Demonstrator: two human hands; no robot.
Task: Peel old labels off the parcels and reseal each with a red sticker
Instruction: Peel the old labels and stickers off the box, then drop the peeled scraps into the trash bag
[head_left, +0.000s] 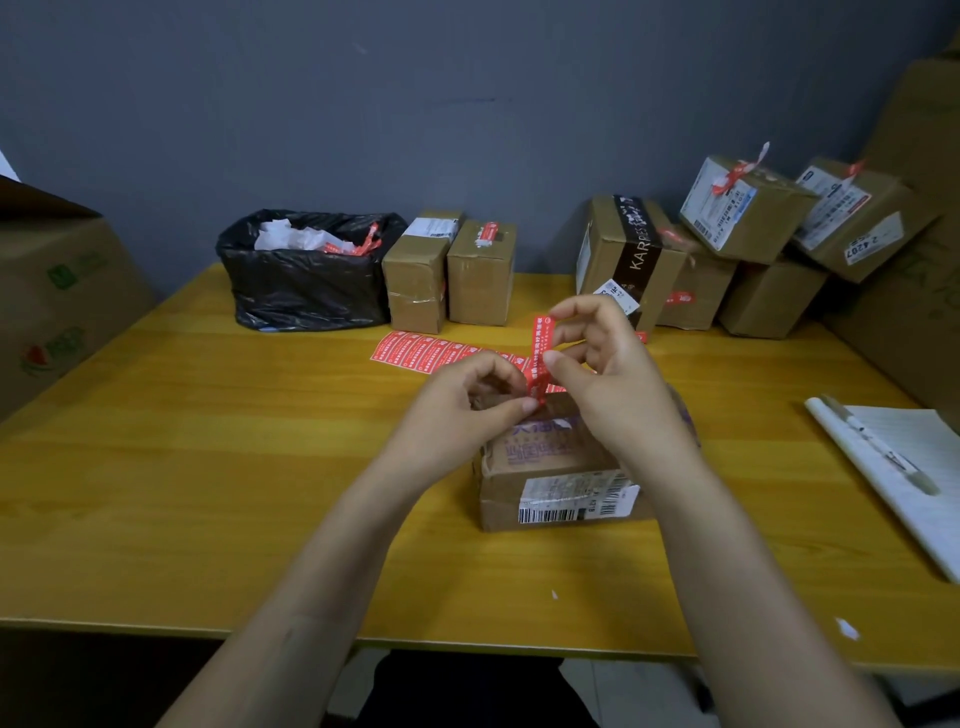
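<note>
Head view: L hand (467, 400) and R hand (608, 379) pinch red sticker (540, 353) upright over parcel (550, 467) on table (208, 467). Sticker not yet pressed on; barcode label (576, 499) still on parcel front. Back row: stickered boxes (480, 270).

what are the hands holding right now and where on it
A narrow red printed sticker strip: the left hand pinches its lower end, the right hand holds its upper half, above the brown cardboard parcel.
</note>
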